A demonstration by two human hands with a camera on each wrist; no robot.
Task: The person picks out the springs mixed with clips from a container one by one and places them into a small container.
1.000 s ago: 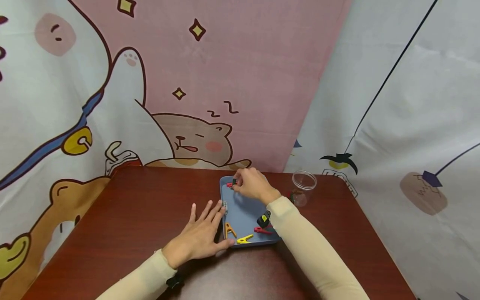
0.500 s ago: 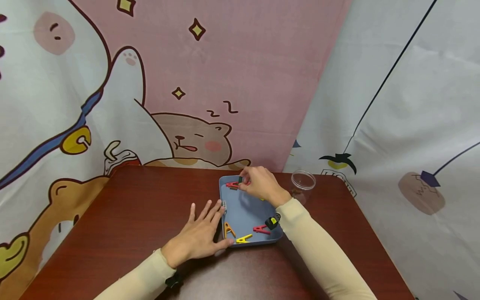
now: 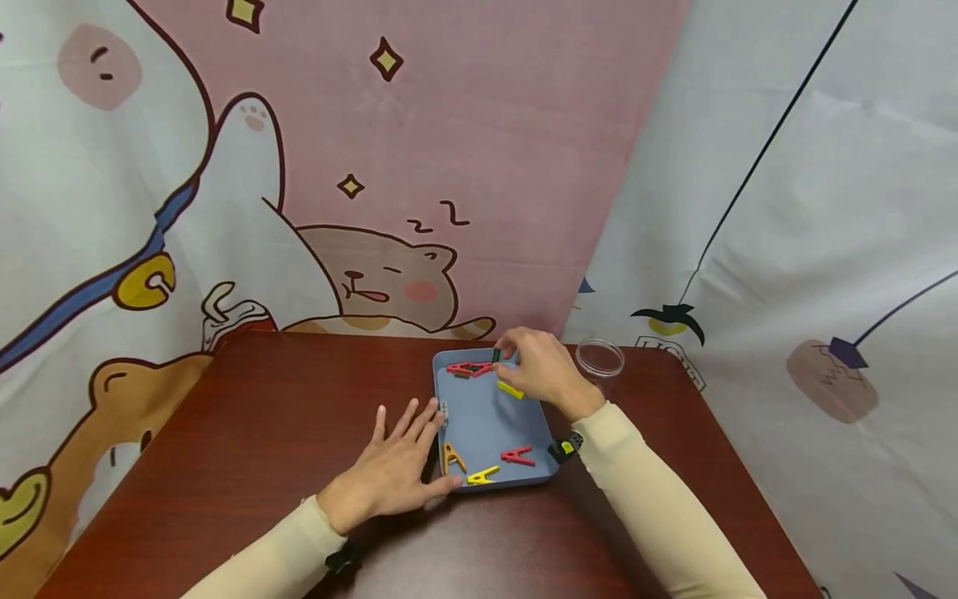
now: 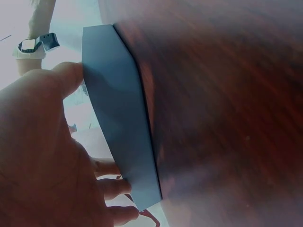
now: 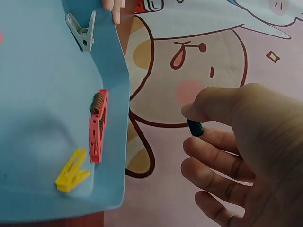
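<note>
My right hand point(image 3: 550, 370) is above the far right part of a shallow blue tray point(image 3: 490, 428). Its thumb and index finger pinch a small dark green spring point(image 5: 195, 128), ribbed in the right wrist view. The left hand point(image 3: 392, 470) rests with straight, spread fingers on the tray's near left rim. Inside the tray, red clips point(image 5: 96, 142) lie at the far end beside a brown spring point(image 5: 97, 102), and a yellow clip point(image 3: 511, 389) lies just below the right hand. A grey clip point(image 5: 84, 32) is by the left wall.
Near the tray's front lie an orange clip point(image 3: 452, 458), another yellow clip point(image 3: 482, 475) and another red clip point(image 3: 517, 456). A clear, lidless jar point(image 3: 600, 358) stands right of the tray, partly behind the right hand. A printed cloth point(image 3: 479, 125) hangs behind the brown table point(image 3: 299, 399).
My right hand has moved right from the tray's far left corner with the dark green spring, uncovering the red clips and a yellow clip. My left hand has stayed on the rim.
</note>
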